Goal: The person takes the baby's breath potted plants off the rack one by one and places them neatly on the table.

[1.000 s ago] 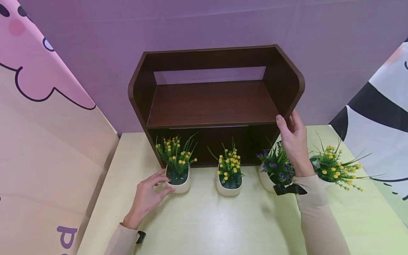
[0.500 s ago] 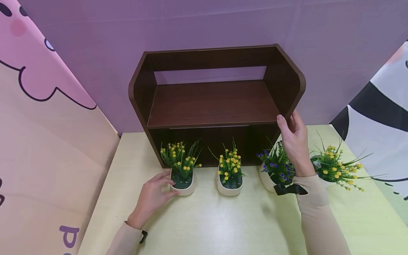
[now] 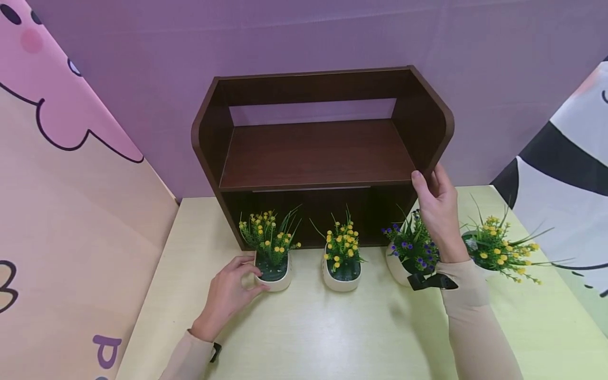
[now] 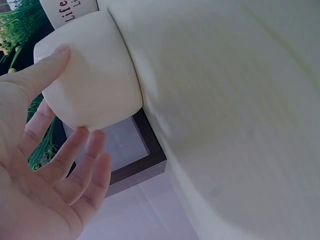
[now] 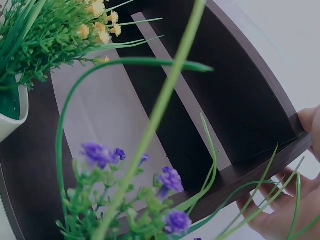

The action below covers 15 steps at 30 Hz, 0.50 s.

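Observation:
My left hand [image 3: 230, 293] pinches the left end of a white flower pot [image 3: 280, 282] that holds a plant with yellow flowers. In the left wrist view, the thumb lies against one side of this pot [image 4: 95, 75] and fingertips touch its lower edge. A dark brown two-tier shelf [image 3: 313, 153] stands behind the pots. My right hand [image 3: 439, 214] grips its right side panel, thumb in front near the middle board. The right wrist view shows that hand [image 5: 285, 215] partly, behind blurred grass blades.
A second yellow-flowered pot [image 3: 343, 284] stands before the shelf's middle. A purple-flowered pot [image 3: 398, 266] sits by the right forearm, partly hidden. Another yellow-flowered plant [image 3: 501, 248] is farther right. All stand on a pale table [image 3: 313, 332], with a purple cloth wall [image 3: 323, 37] behind.
The leftmost pot has moved a little to the right with my left hand, then stayed put over the last half second. My right hand and the shelf look the same.

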Motion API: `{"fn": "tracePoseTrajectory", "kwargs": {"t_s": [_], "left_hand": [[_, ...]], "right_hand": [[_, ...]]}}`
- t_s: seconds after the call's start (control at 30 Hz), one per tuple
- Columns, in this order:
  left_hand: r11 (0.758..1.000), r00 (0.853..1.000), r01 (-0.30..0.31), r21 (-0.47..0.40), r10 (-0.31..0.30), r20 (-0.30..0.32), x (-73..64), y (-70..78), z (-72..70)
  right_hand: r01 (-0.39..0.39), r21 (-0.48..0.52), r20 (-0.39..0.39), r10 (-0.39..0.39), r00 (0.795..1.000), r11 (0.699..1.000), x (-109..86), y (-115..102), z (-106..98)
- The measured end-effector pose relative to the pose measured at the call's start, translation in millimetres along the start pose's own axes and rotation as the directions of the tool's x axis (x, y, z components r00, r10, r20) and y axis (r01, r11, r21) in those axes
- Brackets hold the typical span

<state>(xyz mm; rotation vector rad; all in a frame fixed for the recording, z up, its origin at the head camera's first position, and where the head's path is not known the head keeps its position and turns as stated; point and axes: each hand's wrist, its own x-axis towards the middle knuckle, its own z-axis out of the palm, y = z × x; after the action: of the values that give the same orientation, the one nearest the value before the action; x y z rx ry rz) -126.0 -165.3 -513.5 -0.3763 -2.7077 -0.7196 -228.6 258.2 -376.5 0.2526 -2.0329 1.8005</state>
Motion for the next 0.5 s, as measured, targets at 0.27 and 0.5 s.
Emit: {"fn": "tracePoseTrajectory", "kwargs": {"t_s": [0.27,0.5], "left_hand": [[1.000,1.000,-0.001,0.015,0.000,0.009,3.6,3.3,-13.4],[1.000,0.999,-0.008,-0.016,0.008,-0.049,5.2,5.8,-40.9]], "right_hand": [[-0.031,-0.186,0.033,0.038,0.999,0.982,4.5,-5,-8],[-0.037,-0.504,-0.002,0.042,0.999,0.863,-30.7,-16,-23]]}}
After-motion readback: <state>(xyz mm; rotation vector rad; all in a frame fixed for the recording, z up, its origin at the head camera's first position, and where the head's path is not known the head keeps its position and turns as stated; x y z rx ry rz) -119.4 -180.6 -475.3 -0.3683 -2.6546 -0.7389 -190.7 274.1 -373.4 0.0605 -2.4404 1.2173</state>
